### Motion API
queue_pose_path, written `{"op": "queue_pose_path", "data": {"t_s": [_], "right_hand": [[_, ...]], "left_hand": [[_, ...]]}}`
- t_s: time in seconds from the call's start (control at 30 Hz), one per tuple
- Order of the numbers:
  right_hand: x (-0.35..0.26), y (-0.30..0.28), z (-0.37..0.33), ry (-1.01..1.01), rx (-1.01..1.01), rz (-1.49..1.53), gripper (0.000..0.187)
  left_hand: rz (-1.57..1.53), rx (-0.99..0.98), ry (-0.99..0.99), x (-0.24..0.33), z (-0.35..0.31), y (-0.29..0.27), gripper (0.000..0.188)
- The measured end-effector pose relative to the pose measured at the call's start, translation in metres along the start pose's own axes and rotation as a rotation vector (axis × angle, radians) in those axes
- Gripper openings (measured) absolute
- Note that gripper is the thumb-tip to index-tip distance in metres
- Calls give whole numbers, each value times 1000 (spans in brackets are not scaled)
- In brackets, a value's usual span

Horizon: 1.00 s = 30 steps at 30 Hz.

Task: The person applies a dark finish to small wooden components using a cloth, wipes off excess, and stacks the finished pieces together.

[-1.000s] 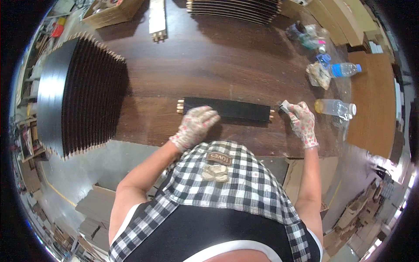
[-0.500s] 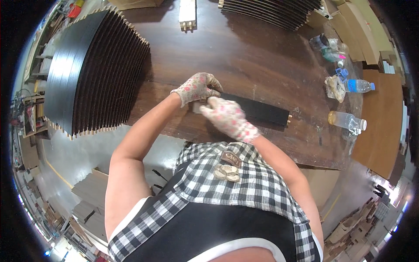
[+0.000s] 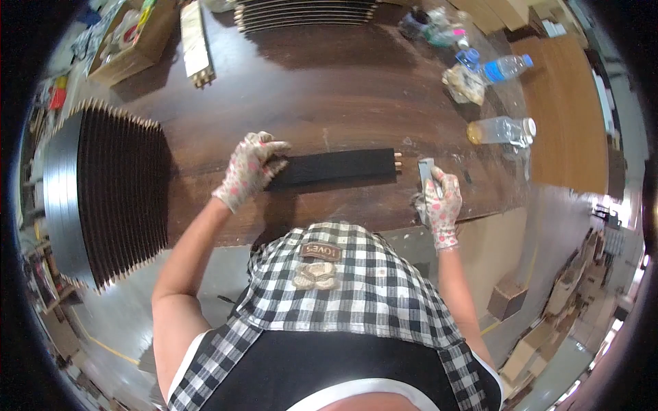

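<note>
A flat black board [image 3: 343, 166] lies lengthwise on the brown table in front of me, with short pale dowels [image 3: 398, 162] sticking out of its right end. My left hand [image 3: 248, 172], in a white glove with a pink pattern, is closed around the board's left end, which its fingers partly hide. Just beyond the dowels, my right hand [image 3: 442, 205], gloved alike, grips a small grey flat block [image 3: 425, 168] between thumb and fingers. The block is apart from the board. Something greyish and crumpled shows beside that hand's palm; I cannot make out what it is.
A tall stack of black doweled boards [image 3: 123, 198] stands at the left, another stack [image 3: 305, 14] at the far edge. A pale doweled piece [image 3: 195, 48] and a cardboard box [image 3: 133, 58] are far left. Plastic bottles [image 3: 504, 130] and a crumpled cloth [image 3: 464, 85] sit at right.
My right hand has moved from beside my left hand to past the board's right end, with the grey block showing in it. The view has shifted, so the surroundings appear displaced.
</note>
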State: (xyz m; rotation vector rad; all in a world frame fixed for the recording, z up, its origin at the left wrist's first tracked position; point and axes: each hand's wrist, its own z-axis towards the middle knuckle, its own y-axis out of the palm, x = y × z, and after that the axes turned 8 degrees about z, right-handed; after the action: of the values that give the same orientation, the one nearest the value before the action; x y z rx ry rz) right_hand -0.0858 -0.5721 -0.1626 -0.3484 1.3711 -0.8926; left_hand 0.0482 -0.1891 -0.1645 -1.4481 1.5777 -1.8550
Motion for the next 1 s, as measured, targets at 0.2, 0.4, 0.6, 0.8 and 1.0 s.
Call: {"op": "queue_pose_path", "data": {"t_s": [0.2, 0.4, 0.6, 0.8, 1.0], "right_hand": [[-28, 44, 33, 68, -21, 65, 29], [-27, 35, -34, 129, -117, -90, 31], [-60, 32, -24, 449, 81, 865, 33], [-88, 124, 56, 208, 40, 812, 51], [-35, 164, 53, 93, -55, 750, 53]], "left_hand": [[193, 142, 166, 82, 15, 60, 71], [225, 196, 143, 78, 12, 66, 68], [272, 170, 200, 83, 8, 70, 70], [453, -46, 121, 107, 21, 94, 71], [291, 240, -198, 36, -41, 63, 88]]}}
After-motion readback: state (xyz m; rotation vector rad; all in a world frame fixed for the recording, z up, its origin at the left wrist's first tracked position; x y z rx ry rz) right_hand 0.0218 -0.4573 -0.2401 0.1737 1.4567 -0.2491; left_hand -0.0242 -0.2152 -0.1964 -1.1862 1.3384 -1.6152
